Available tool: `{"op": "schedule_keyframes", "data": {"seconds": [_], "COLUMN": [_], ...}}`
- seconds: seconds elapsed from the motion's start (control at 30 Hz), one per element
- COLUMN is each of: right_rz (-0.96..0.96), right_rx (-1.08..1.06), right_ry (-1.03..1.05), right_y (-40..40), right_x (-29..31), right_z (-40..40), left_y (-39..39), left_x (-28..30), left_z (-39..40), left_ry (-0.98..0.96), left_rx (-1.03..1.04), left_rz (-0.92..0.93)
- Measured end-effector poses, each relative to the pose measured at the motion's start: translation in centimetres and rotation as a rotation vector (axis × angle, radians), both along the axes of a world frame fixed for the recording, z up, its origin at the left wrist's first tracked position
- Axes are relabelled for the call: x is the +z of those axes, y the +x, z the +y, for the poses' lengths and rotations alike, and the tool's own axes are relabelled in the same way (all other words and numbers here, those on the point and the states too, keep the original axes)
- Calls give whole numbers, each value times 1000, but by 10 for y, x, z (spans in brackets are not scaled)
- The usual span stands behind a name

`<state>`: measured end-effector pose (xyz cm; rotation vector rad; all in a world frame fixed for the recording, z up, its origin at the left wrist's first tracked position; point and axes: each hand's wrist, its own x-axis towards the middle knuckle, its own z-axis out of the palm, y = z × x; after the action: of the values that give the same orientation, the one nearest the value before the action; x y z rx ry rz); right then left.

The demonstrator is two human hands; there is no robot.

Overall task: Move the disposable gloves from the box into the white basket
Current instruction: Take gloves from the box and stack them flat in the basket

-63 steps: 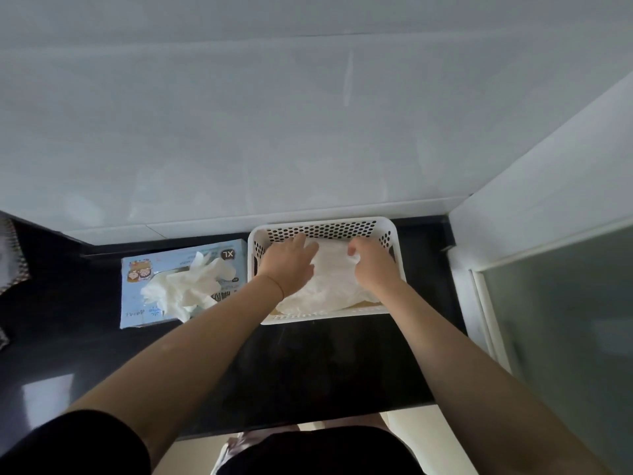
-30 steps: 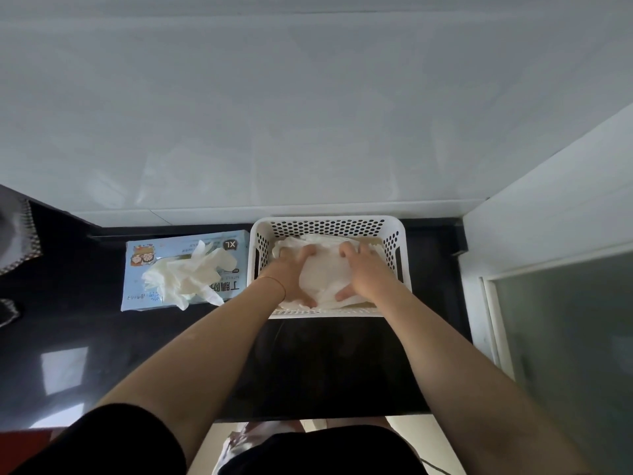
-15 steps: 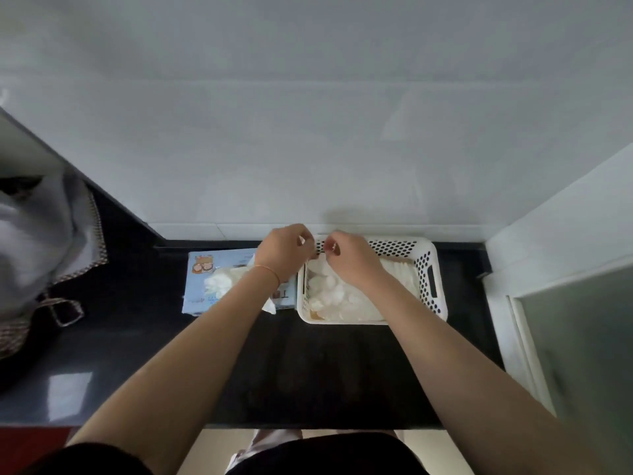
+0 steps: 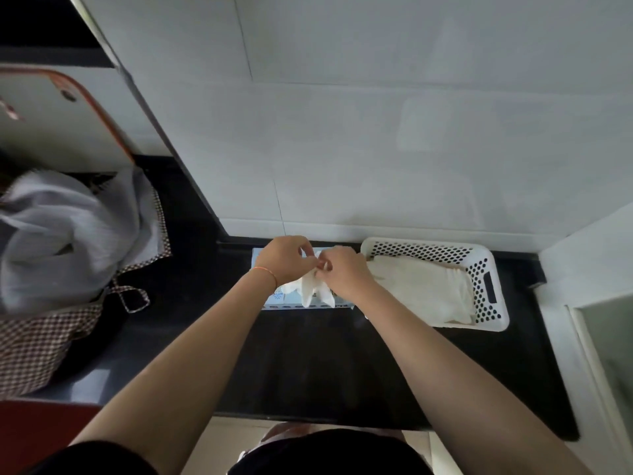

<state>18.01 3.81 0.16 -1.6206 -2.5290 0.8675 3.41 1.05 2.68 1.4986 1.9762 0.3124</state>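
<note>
Right now both hands meet over the box: the left hand point(image 4: 286, 260) and the right hand point(image 4: 339, 272) each have fingers curled in a pinch on the same white glove point(image 4: 313, 291), whose loose fingers dangle down over the box front. That glove is partly drawn out of the glove box point(image 4: 277, 298), a pale blue carton lying flat on the dark desk point(image 4: 308, 365), against the wall. Just beside the box on the right sits the white basket point(image 4: 493, 269), perforated, with a flat layer of gloves in the basket point(image 4: 424, 289) already covering its floor.

By my reading, the step in hand is pulling the next glove free, so the task is part done. The next move likely calls for lifting the glove clear of the slot without dragging others out, then carrying it right over the basket's near rim and laying it on the pile.

Much is hidden: the hands cover the box opening, so how many gloves remain cannot be told, nor whether one glove or several are pinched. The box print is too blurred to read. At far left a grey cloth point(image 4: 65, 234) in a checked bag is cut off.
</note>
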Motion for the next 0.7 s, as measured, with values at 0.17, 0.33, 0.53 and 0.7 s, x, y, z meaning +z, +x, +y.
{"op": "schedule_keyframes", "data": {"seconds": [0.17, 0.33, 0.53, 0.7], "right_rz": [140, 265, 458, 635], "right_rx": [-144, -230, -332, -473], "right_ry": [86, 173, 126, -128], "right_y": [3, 0, -3, -1], "right_x": [14, 36, 56, 77], "right_z": [11, 19, 26, 29], "left_y": [-17, -24, -35, -35], "left_x": [-5, -2, 16, 52], "left_z": [-1, 0, 9, 19], "left_ry": [67, 109, 278, 247], "left_rx": [-49, -4, 85, 203], "left_rz": [-33, -22, -66, -397]}}
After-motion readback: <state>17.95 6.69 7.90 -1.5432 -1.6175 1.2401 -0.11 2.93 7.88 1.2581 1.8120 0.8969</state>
